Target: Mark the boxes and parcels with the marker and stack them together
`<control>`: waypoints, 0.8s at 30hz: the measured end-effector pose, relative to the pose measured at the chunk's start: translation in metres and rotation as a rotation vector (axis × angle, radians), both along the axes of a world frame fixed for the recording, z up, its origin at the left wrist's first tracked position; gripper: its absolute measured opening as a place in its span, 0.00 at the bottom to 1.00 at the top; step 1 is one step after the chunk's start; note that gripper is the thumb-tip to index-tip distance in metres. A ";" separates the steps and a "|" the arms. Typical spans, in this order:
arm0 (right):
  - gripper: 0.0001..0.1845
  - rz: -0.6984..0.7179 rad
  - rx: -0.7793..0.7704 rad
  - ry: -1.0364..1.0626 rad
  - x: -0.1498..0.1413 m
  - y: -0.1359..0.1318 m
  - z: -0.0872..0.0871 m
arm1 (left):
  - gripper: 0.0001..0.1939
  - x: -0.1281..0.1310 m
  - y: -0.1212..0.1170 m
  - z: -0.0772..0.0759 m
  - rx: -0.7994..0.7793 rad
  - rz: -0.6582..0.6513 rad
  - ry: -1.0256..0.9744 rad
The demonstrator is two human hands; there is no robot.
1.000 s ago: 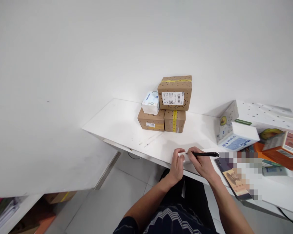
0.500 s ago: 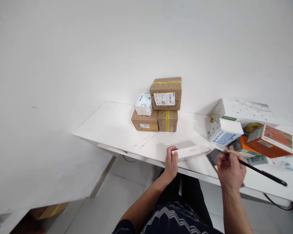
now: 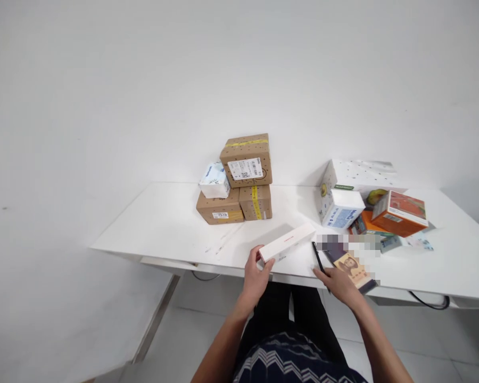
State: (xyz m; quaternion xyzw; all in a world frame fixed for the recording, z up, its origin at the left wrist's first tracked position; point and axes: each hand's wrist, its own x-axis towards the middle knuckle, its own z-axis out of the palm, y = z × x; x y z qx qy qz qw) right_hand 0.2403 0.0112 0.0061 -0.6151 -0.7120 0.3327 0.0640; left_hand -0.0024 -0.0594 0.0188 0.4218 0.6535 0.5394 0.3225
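Observation:
Near the front edge of the table, my left hand [image 3: 256,274] grips the near end of a long, slim white box [image 3: 289,242] with small red lettering. The box slants away to the right, over the tabletop. My right hand [image 3: 337,284] is closed on a slim black pen [image 3: 317,255], probably a stylus, whose far end points up and away. Part of the pen is hidden under the fingers. Just beyond the right hand lies a flat dark book or booklet [image 3: 353,267] with a yellowish picture, partly blurred out.
Brown cardboard boxes [image 3: 245,159] are stacked by the wall, with a white-and-blue tissue pack [image 3: 214,181] on one. To the right stand a white avocado box [image 3: 363,173], a white-and-blue pack [image 3: 345,208] and an orange box [image 3: 399,211]. The white table [image 3: 143,223] meets the wall.
My right hand has moved left and nearer my body, turning the pen from pointing rightward to pointing away. The white box's far end has swung upward. The view has shifted right.

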 end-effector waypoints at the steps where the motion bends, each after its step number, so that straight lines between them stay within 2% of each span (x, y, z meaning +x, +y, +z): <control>1: 0.27 -0.005 0.017 -0.011 0.000 0.003 0.001 | 0.19 0.000 0.000 0.000 0.000 -0.003 -0.004; 6: 0.23 -0.075 0.103 -0.039 0.006 0.015 0.012 | 0.19 0.001 0.000 -0.001 0.008 -0.016 0.019; 9: 0.28 -0.203 0.241 -0.189 0.015 0.015 0.015 | 0.19 0.002 0.001 -0.004 0.026 -0.022 0.026; 12: 0.35 -0.241 0.413 -0.385 0.027 0.009 0.004 | 0.20 0.002 0.001 -0.007 0.029 -0.016 0.036; 14: 0.34 -0.195 0.491 -0.418 0.034 0.006 -0.007 | 0.20 0.003 0.001 -0.008 0.024 -0.020 0.038; 17: 0.28 -0.129 0.558 -0.387 0.039 0.004 -0.019 | 0.20 0.003 0.002 -0.007 0.012 -0.027 0.033; 19: 0.28 -0.125 0.554 -0.357 0.040 0.005 -0.019 | 0.20 0.004 0.001 -0.006 0.018 -0.022 0.030; 22: 0.30 -0.189 0.529 -0.258 0.045 0.004 -0.010 | 0.20 0.004 0.000 -0.005 0.029 -0.022 0.025; 24: 0.33 -0.269 0.461 -0.086 0.051 0.000 0.001 | 0.20 0.004 -0.001 -0.005 0.028 -0.028 0.018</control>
